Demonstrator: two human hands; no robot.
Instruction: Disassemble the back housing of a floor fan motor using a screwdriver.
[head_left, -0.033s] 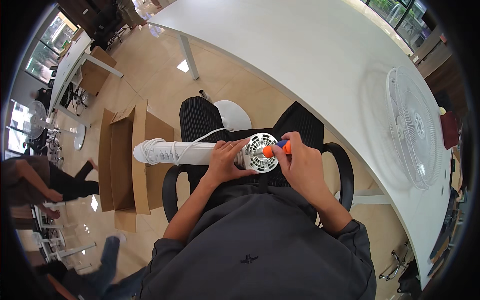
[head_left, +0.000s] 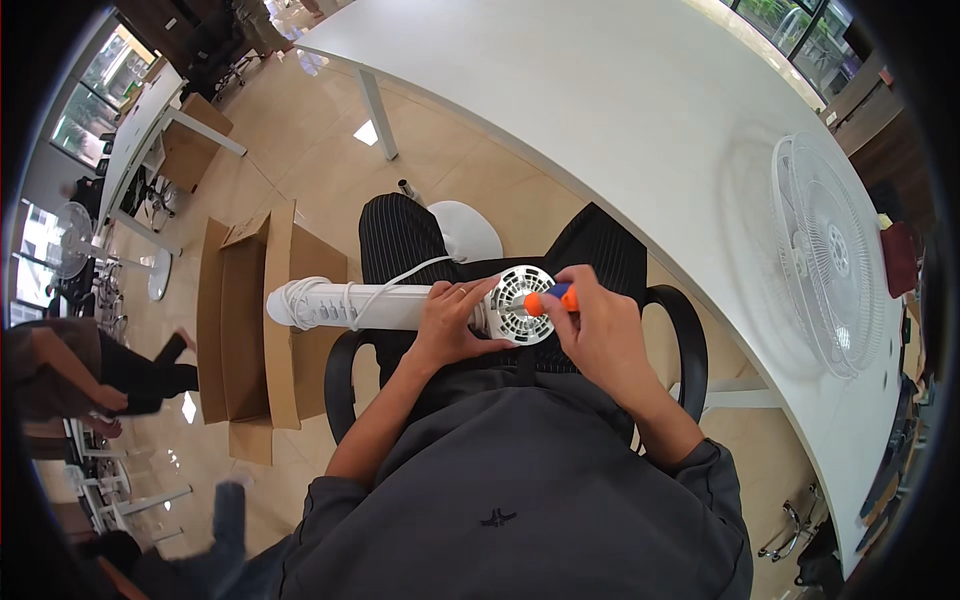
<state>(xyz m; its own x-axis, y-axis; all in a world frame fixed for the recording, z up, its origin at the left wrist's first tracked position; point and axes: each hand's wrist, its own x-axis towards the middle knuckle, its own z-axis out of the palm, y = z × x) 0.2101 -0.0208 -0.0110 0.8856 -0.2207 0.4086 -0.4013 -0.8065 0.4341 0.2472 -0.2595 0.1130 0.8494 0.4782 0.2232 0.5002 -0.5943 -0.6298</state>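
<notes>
Across my lap lies a white fan body [head_left: 395, 307] with a round, slotted motor housing [head_left: 522, 332] at its right end. Its white power cord [head_left: 302, 303] is wound around the left part. My left hand [head_left: 447, 325] grips the fan body beside the housing, thumb along the lower edge and fingers over the upper. In my right hand [head_left: 603, 325] is a screwdriver [head_left: 536, 304] with an orange and blue handle, held between thumb and fingers. Its shaft points left onto the slotted face; the exact tip contact is too small to make out.
A white table [head_left: 600, 110] curves along my front and right, bearing a white fan grille [head_left: 835, 255]. An open cardboard box [head_left: 285, 350] stands on the floor to my left. A white round base [head_left: 468, 232] lies beyond my knees. Other people [head_left: 130, 375] are at the left.
My right hand and the screwdriver have shifted very slightly to the left. My left hand and the fan body stay put. At the left edge, other people's limbs have moved.
</notes>
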